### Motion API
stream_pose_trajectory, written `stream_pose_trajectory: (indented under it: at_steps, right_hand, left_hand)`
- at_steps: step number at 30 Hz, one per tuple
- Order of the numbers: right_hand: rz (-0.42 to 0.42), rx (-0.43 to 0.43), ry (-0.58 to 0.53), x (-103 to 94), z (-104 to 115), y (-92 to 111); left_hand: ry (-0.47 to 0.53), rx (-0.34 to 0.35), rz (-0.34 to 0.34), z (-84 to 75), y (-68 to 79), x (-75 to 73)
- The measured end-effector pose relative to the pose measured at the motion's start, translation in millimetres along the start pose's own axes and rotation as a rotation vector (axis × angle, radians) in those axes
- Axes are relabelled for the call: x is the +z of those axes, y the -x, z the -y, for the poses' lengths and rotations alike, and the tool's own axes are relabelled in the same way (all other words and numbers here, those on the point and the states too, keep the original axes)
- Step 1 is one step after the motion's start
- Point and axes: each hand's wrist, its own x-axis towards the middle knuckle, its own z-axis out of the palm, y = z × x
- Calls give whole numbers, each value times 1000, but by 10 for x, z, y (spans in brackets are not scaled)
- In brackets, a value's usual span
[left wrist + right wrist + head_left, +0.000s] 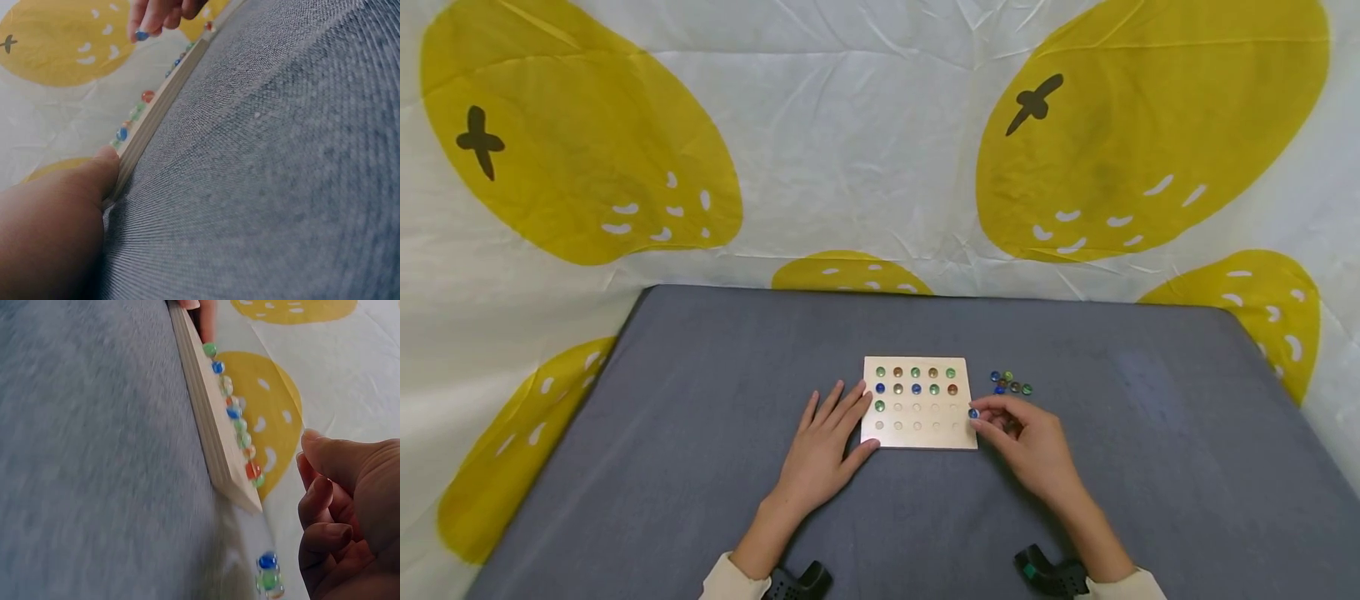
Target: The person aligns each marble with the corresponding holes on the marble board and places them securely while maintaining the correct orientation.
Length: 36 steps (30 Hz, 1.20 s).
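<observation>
A pale wooden board (917, 417) with rows of round hollows lies on the cloth. Glass marbles fill its two far rows, and one green marble (880, 406) sits at the left end of the third row. My left hand (823, 454) rests at the board's left side with fingers spread, the thumb on its near left corner. Between thumb and fingertips my right hand (1030, 442) pinches a blue marble (973, 413) over the board's right edge. In the left wrist view that blue marble (142, 35) shows raised above the board.
A loose cluster of several marbles (1015, 387) lies to the right of the board, just beyond the right hand. Grey cloth (700, 400) covers the table. A white curtain (857, 150) with yellow fruit shapes hangs behind its far edge.
</observation>
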Motion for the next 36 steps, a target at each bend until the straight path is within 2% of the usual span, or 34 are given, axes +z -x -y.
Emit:
stream_pose_trajectory:
  at_steps: [15,22,36]
  right_hand:
    - [45,-62,-78,313,155,-143]
    - [78,-42,-121,453,200,-194]
    - [74,-70,-100,724,252,-259]
  left_hand:
    - [-8,-3,5,-1,-5,6]
    - [-11,-9,12,-3,-2,-1]
    - [-15,17,-11,20,-4,17]
